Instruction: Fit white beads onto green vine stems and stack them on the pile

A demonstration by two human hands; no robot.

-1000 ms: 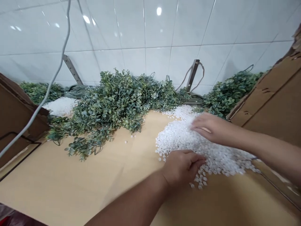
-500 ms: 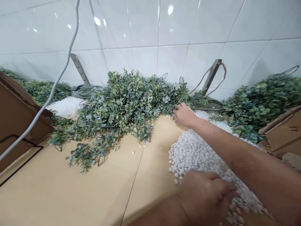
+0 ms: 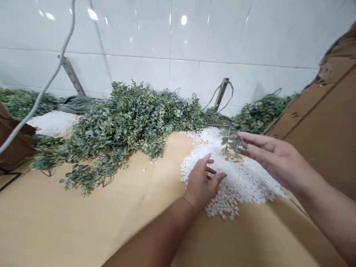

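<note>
My left hand (image 3: 202,181) is over the near left part of a heap of small white pieces (image 3: 247,181), its fingers apart and nothing in them. To the right, my right hand (image 3: 275,155) holds a small green sprig (image 3: 229,142) by its fingertips above the heap. The sprig's leaves hang down and look slightly blurred. A big pile of green leafy sprigs (image 3: 139,115) lies left of both hands, on the tan tabletop (image 3: 111,222). A few loose white pieces (image 3: 144,169) rest near its front edge.
Cardboard boxes stand at the right (image 3: 319,122) and far left (image 3: 19,142). A grey cable (image 3: 52,78) hangs in front at the left. Metal brackets (image 3: 221,94) lean by the tiled wall. More greenery (image 3: 261,113) and a white heap (image 3: 54,123) lie behind.
The view has turned right. My right hand has drawn back from the foliage and now holds a sprig. My left hand has moved up and left, fingers spread, and the white heap is more spread out.
</note>
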